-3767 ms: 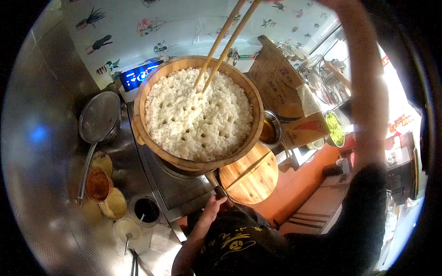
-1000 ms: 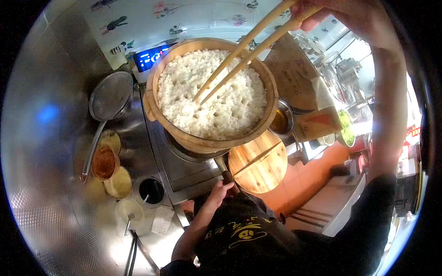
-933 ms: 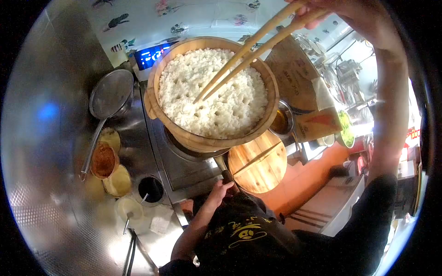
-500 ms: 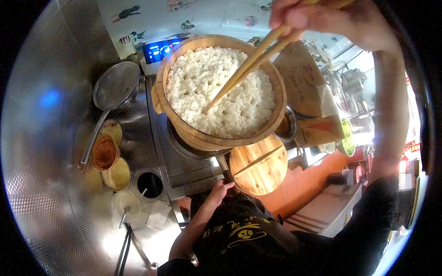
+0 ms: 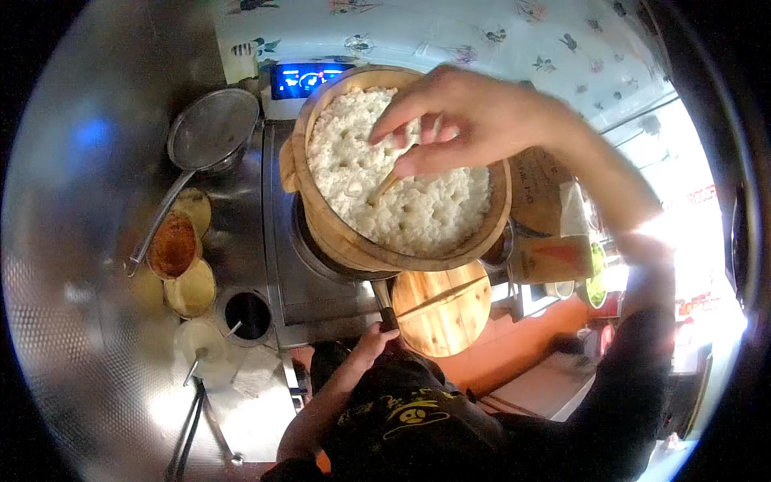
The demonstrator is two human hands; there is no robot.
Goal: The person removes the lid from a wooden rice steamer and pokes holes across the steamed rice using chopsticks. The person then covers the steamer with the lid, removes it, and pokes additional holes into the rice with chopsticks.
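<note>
A round wooden rice steamer (image 5: 353,241), full of white rice (image 5: 345,153) dotted with small holes, stands tilted in view over a dark wok on the stove. Over the rice reaches my right hand (image 5: 474,116), its thumb and fingers curled about wooden chopsticks (image 5: 384,191). Their lower ends are in the rice; the hand hides the upper part. Closer to my body, my left hand (image 5: 372,345) is closed on the dark grip of a wok handle (image 5: 387,316). Beside that handle is a round wooden lid (image 5: 450,321) with a crossbar.
A long-handled strainer (image 5: 213,132) rests on a pot at left. Below it are a bowl of reddish-brown powder (image 5: 173,245), a yellowish bowl (image 5: 191,289) and a dark container (image 5: 246,317). Tongs (image 5: 191,422) lie nearer. Behind the steamer glows a blue display (image 5: 309,80); brown cardboard (image 5: 546,249) is at right.
My right hand has come down and leftward with the chopsticks, from above the steamer's far right rim to low over the rice. My left hand stays on the wok handle. The view has shifted slightly.
</note>
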